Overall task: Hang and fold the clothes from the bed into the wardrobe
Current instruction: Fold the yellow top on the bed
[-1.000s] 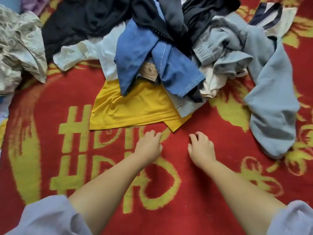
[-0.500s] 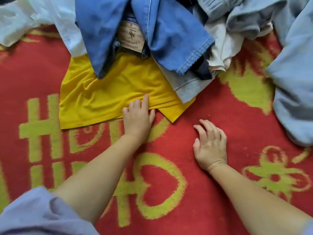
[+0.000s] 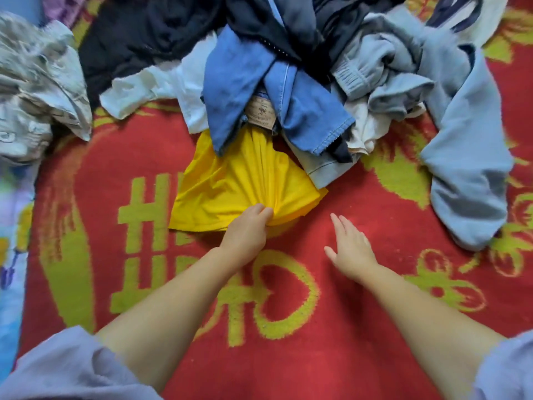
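A yellow garment (image 3: 230,183) lies on the red blanket (image 3: 331,327), its far part pinned under blue jeans (image 3: 302,105) in the clothes pile. My left hand (image 3: 246,229) grips the yellow garment's near edge, bunching the fabric into folds. My right hand (image 3: 350,249) hovers or rests open over the blanket to the right, fingers straight, holding nothing. Dark clothes (image 3: 144,39), a white garment (image 3: 161,88) and a grey sweatshirt (image 3: 467,157) make up the rest of the pile.
A crumpled beige patterned garment (image 3: 37,90) lies at the far left. A light printed sheet (image 3: 11,255) shows along the left edge of the bed. Bare blanket lies between me and the pile.
My left hand has closed on the yellow garment's edge and drawn it toward me, gathering the cloth. My right hand's fingers have straightened. The camera has pulled back.
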### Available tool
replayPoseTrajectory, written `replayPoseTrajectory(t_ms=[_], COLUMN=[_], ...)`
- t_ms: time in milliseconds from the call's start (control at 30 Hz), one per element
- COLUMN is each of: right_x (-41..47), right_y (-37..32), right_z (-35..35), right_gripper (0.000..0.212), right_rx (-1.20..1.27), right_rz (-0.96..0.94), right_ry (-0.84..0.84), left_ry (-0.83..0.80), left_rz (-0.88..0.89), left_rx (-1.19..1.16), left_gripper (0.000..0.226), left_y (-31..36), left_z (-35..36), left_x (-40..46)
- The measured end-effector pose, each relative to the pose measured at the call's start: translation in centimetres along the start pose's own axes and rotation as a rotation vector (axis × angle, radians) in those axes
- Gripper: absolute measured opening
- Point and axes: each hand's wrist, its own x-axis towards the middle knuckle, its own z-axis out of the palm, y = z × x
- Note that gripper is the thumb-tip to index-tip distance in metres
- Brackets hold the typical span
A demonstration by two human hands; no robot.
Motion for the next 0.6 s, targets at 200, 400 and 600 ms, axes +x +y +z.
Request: replayPoseTrajectory(t_ms=[200, 400, 600], right_x=[-8.4, -13.9, -18.5], right_y=[-9.3, -15.5, -18.1], right_z=[-10.2, -21.1, -32.9], right_gripper=[0.096, 0.016, 0.021], right_rx=[0.048, 0.232, 0.446], right_rz=[-0.179, -0.374, -0.403], right_ry=[-0.044, 0.039, 0.341], left_ry=[-0.16, -0.013, 0.112], left_rz=[-0.01, 0.088, -0.07], left_rx=[-0.105, -0.214, 0.025], left_gripper=[0.036, 0.016, 0.007], left_y=[7.3, 12.7, 9.3], left_z=[-13.3, -21.0, -29.3], left_x=[-8.0, -16.0, -17.6])
